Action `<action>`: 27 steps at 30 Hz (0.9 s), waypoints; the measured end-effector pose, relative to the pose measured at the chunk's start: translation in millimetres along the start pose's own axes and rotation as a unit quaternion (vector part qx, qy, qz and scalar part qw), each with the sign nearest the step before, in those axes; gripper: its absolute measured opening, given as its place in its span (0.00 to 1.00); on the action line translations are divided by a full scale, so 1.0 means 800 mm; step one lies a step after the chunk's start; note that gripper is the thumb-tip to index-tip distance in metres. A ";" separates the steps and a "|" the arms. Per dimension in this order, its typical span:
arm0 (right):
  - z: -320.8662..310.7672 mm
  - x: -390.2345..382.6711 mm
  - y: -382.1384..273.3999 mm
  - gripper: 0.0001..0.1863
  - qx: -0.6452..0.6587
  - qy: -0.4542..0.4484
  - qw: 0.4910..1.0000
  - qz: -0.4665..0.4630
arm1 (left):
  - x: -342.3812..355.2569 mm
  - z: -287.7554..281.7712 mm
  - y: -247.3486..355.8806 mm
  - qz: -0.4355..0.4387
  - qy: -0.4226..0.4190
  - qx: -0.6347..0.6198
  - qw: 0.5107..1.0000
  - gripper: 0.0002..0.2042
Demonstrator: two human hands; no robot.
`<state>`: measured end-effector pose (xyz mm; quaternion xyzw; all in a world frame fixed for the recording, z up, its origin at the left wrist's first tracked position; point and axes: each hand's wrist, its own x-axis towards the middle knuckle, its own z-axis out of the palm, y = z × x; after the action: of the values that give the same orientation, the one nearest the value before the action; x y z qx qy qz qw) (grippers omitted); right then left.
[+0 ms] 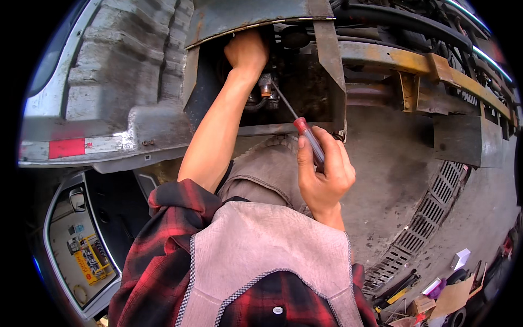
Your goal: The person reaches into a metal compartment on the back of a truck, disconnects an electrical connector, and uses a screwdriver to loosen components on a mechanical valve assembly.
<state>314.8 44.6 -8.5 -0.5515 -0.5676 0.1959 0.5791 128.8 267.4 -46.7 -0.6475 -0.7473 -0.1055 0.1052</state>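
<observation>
My right hand (327,175) is closed round the red and clear handle of a screwdriver (310,140). Its thin shaft slants up and left into an open metal compartment (342,101), and the tip is close to a metal fitting (265,82) with a copper-coloured collar and a dark hose below it. Deeper in the compartment, under the raised lid (250,15), my left hand (247,50) is curled with its knuckles bent. Its fingertips are lost in shadow, so what they grip cannot be made out.
Left of the compartment is a ribbed silver vehicle panel (120,65) with a red-and-white reflective strip (66,147). An open vehicle door (117,201) stands at lower left. A rusty yellow beam (381,56) runs right. On the floor are a drain grate (425,218), cardboard (453,297) and tools.
</observation>
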 end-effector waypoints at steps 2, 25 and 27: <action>-0.003 0.000 0.002 0.14 -0.013 -0.003 1.000 0.000 | 0.004 0.004 -0.002 0.011 0.025 0.003 1.000 0.21; 0.003 0.005 -0.001 0.13 -0.044 -0.019 0.999 -0.016 | 0.000 -0.007 0.005 -0.020 -0.011 -0.057 0.998 0.16; 0.004 0.006 -0.002 0.13 -0.040 -0.025 0.999 -0.012 | -0.001 -0.009 0.004 -0.029 -0.009 -0.069 0.997 0.16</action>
<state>312.7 49.7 -6.1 -0.5620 -0.5962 0.1797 0.5444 132.1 264.6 -40.3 -0.6326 -0.7573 -0.1541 0.0500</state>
